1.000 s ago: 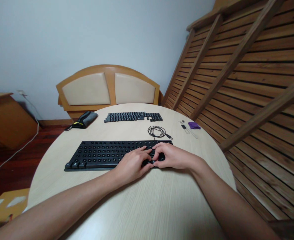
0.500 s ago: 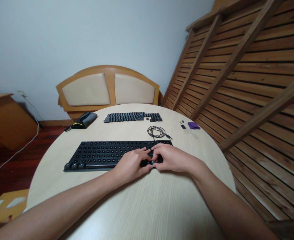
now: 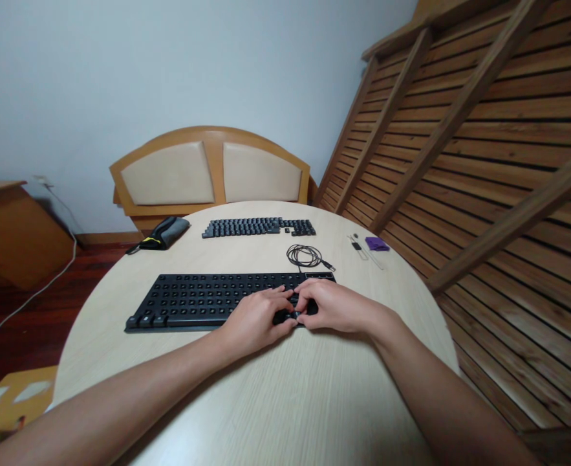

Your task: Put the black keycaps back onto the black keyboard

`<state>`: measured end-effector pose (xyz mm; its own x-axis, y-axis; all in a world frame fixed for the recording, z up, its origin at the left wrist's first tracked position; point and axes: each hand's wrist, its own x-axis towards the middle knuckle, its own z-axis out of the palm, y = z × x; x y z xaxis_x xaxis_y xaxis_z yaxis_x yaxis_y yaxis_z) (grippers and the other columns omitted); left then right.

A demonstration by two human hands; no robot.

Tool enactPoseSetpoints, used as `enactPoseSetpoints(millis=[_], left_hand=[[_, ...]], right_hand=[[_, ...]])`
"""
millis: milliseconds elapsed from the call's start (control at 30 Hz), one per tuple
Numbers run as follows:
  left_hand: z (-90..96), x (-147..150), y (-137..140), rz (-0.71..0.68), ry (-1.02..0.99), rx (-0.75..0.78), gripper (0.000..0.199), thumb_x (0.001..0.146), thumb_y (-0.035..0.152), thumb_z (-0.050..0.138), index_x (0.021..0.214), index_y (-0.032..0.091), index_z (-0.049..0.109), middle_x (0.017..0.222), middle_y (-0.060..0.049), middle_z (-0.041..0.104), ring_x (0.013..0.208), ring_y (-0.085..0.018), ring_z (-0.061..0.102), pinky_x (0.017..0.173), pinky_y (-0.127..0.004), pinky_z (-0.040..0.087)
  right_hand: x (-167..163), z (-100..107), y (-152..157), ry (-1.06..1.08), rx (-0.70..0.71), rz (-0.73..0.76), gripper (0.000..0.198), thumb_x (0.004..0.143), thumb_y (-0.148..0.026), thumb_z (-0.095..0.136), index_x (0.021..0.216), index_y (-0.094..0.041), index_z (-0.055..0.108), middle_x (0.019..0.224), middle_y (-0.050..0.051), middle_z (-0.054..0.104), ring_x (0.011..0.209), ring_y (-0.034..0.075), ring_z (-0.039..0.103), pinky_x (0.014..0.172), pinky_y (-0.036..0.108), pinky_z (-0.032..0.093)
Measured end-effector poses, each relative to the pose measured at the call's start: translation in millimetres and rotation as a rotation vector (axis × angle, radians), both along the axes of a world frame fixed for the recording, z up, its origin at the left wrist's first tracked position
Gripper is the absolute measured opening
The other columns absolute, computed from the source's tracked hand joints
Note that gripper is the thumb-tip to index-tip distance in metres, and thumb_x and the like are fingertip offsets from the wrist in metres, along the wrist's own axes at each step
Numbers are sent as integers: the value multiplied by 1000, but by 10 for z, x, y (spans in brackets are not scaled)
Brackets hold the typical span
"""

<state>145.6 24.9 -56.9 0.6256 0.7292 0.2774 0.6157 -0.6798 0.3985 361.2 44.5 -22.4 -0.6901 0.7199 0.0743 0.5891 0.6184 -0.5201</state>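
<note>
A black keyboard (image 3: 193,298) lies across the near part of the table, most of its key positions bare of keycaps. A few keycaps (image 3: 147,320) sit at its front left corner. Over its right end, my left hand (image 3: 258,316) and my right hand (image 3: 331,307) meet, fingers curled, thumbs and fingertips closed around a small dark keycap (image 3: 295,315) at the front row. My fingers partly hide that keycap and the keys around it. Behind the right end, the keyboard's black cable (image 3: 303,256) lies coiled with its USB plug.
Loose black keycaps (image 3: 246,226) stand in rows at the table's far side. A dark pouch (image 3: 166,233) lies far left; a purple cloth (image 3: 377,244) and small wire tools (image 3: 359,247) lie far right. A slatted wooden panel (image 3: 484,162) leans along the table's right side.
Hardly anything differs. Both hands stay at the same place on the keyboard, with only a slight shift of the fingertips around the keycap.
</note>
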Motion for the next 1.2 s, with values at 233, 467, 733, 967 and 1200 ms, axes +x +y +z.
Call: enactPoseSetpoints(millis=[233,467,733,967,1200], left_hand=[[6,15,-24,11,1,2,22,89,29,67,108,21,73,135,-9,65,132,-30,56,107,-45,50],[16,17,-34,19,8,5,23,89,28,66,109,20,73,136,-11,65,132,-30,57,107,-46,50],[-26,8,-9,11,7,11,25,90,30,66,112,21,72,133,-10,67,131,-29,57,107,-44,50],[-7,10,-10,14,-3,8,24,88,29,67,111,21,73,133,-10,67,130,-29,58,107,-45,51],[2,12,-16,6,-11,7,24,88,28,67,110,21,73,133,-9,67,131,-29,58,108,-45,50]], right_hand=[[8,15,-4,1,-15,11,4,76,-17,69,78,-20,71,97,5,74,94,22,65,76,29,47],[10,8,7,14,-12,22,2,77,-19,69,77,-20,71,96,5,74,94,21,65,78,29,47],[11,5,-1,-10,12,12,6,74,-17,69,79,-20,70,94,4,74,95,22,65,80,29,47],[-15,35,-35,-57,30,-16,8,72,-18,70,79,-20,71,96,5,73,91,22,65,78,29,47],[-56,76,-82,-90,57,-35,6,71,-16,69,74,-21,70,86,5,72,84,22,65,72,29,46]])
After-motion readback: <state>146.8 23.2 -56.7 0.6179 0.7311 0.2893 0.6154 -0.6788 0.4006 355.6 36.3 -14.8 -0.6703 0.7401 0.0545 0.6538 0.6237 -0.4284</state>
